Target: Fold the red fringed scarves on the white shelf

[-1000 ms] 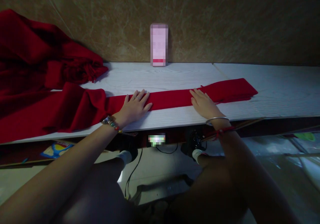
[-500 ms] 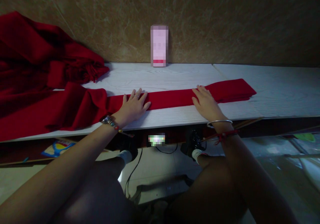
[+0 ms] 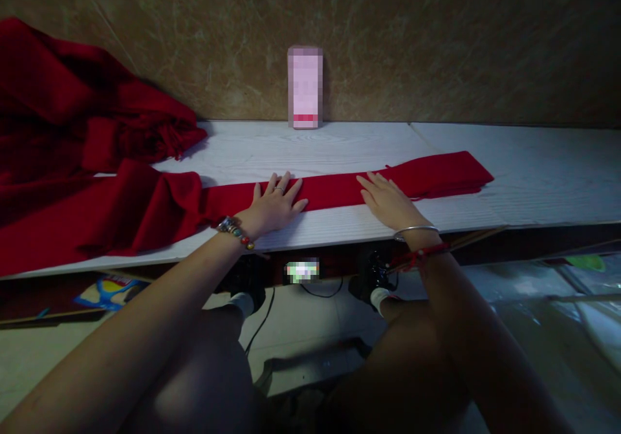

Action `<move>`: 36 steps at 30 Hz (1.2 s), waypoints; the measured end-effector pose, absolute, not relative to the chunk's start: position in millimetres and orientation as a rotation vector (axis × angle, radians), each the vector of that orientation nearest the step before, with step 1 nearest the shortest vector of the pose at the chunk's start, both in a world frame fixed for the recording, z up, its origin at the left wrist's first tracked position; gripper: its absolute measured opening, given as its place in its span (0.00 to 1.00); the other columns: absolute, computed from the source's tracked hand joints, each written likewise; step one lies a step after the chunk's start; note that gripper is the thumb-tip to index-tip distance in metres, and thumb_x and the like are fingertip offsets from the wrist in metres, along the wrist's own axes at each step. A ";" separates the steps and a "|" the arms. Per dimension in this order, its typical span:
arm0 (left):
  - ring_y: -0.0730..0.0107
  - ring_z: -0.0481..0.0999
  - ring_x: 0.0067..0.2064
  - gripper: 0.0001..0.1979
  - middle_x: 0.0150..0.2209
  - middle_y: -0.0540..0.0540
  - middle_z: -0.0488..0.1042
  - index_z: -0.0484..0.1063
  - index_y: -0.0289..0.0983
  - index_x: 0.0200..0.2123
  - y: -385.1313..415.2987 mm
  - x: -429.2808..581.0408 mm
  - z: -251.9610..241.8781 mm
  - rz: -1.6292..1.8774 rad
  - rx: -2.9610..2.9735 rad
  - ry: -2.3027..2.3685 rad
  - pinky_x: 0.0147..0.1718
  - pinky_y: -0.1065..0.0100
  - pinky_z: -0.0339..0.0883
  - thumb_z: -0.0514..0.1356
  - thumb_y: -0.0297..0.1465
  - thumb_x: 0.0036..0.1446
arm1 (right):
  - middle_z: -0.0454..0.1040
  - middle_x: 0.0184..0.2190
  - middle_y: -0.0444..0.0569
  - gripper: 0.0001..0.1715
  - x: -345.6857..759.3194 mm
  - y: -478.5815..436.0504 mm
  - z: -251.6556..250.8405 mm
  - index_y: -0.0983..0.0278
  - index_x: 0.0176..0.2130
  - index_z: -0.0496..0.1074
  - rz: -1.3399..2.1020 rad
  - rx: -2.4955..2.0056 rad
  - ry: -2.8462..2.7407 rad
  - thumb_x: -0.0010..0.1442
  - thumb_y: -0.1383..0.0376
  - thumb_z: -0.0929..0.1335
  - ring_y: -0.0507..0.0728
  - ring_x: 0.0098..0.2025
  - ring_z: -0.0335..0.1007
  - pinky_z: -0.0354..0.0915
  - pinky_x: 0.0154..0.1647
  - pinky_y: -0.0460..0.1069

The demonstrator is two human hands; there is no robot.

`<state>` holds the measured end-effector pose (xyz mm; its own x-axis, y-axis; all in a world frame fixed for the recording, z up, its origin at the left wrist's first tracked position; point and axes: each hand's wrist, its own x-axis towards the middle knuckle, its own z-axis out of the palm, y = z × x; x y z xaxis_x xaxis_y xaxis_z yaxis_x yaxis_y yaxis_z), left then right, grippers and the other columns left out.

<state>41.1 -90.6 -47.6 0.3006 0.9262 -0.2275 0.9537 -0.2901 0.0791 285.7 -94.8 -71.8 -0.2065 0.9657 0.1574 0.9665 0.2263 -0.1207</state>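
A long red cloth strip (image 3: 334,188), folded narrow, lies across the white tabletop (image 3: 310,146). My left hand (image 3: 274,204) rests flat on it with fingers spread, a ring on one finger and a beaded bracelet at the wrist. My right hand (image 3: 385,200) also lies flat and open on the strip, a little to the right, with a metal bangle and a red string at the wrist. The strip's folded end (image 3: 451,172) lies right of my right hand.
A heap of red cloth (image 3: 82,156) fills the table's left side. A pink blurred upright object (image 3: 305,88) leans on the brown wall at the back. Below the table edge are my knees, shoes, cables and a floor with coloured packaging (image 3: 109,290).
Both hands have slid along the strip toward each other: the left a little to the right, the right a little to the left. They stay flat on the cloth.
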 end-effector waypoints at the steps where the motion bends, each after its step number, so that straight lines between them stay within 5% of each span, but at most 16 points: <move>1: 0.44 0.35 0.67 0.30 0.69 0.42 0.34 0.39 0.39 0.67 -90.4 40.5 -47.8 -0.205 2.364 1.736 0.60 0.41 0.39 0.37 0.43 0.65 | 0.59 0.62 0.57 0.29 293.6 -95.1 -73.1 0.68 0.61 0.60 -0.039 -1.877 -2.262 0.64 0.62 0.54 0.65 0.64 0.50 0.50 0.62 0.63; 10: 0.44 0.36 0.67 0.29 0.68 0.41 0.36 0.40 0.39 0.67 -90.4 39.0 -49.7 -0.189 2.402 1.728 0.60 0.41 0.39 0.37 0.43 0.65 | 0.57 0.63 0.59 0.29 336.7 -103.9 -69.8 0.67 0.60 0.61 -0.379 -2.133 -1.919 0.64 0.61 0.54 0.70 0.65 0.45 0.43 0.58 0.72; 16: 0.43 0.38 0.67 0.29 0.68 0.41 0.38 0.42 0.39 0.66 -91.9 39.1 -50.1 -0.163 2.424 1.730 0.59 0.41 0.41 0.38 0.42 0.65 | 0.54 0.62 0.69 0.30 341.6 -112.3 -59.1 0.76 0.60 0.59 -0.389 -2.132 -1.714 0.62 0.65 0.55 0.73 0.65 0.43 0.43 0.60 0.70; 23: 0.46 0.38 0.67 0.28 0.68 0.39 0.41 0.46 0.40 0.65 -87.0 40.9 -44.8 -0.140 2.411 1.719 0.59 0.40 0.37 0.44 0.41 0.64 | 0.66 0.57 0.55 0.22 294.3 -114.9 -63.6 0.65 0.53 0.70 -0.181 -1.507 -2.329 0.61 0.67 0.59 0.61 0.61 0.57 0.57 0.60 0.60; 28: 0.48 0.37 0.67 0.32 0.68 0.41 0.42 0.46 0.42 0.65 -70.0 54.6 -27.3 -0.222 2.457 1.539 0.59 0.39 0.36 0.52 0.38 0.60 | 0.76 0.46 0.54 0.20 267.5 -119.0 -53.6 0.67 0.47 0.74 -0.231 -1.440 -2.584 0.59 0.73 0.60 0.59 0.49 0.69 0.65 0.51 0.56; 36: 0.49 0.52 0.64 0.32 0.64 0.41 0.57 0.57 0.43 0.61 -32.8 96.4 -16.9 -0.190 2.617 1.321 0.58 0.43 0.47 0.59 0.34 0.52 | 0.77 0.40 0.53 0.25 268.5 -112.7 -51.6 0.65 0.44 0.75 -0.311 -1.429 -2.590 0.54 0.81 0.59 0.57 0.41 0.70 0.67 0.41 0.53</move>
